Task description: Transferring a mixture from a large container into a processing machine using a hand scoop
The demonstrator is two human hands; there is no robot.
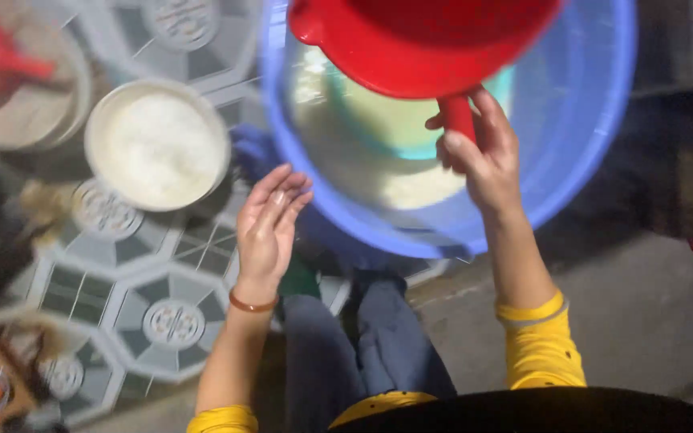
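Right hand (483, 156) raised, grip closed round red sieve (411, 40) handle; left hand (270, 228) open, empty.

A white bowl (157, 144) of white stuff sits on the patterned tile floor (134, 277), near its upper left edge.

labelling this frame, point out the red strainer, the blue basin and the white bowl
red strainer (411, 48): head view, underside of its bowl
blue basin (579, 120): head view, inner right wall
white bowl (157, 146): head view, its white contents
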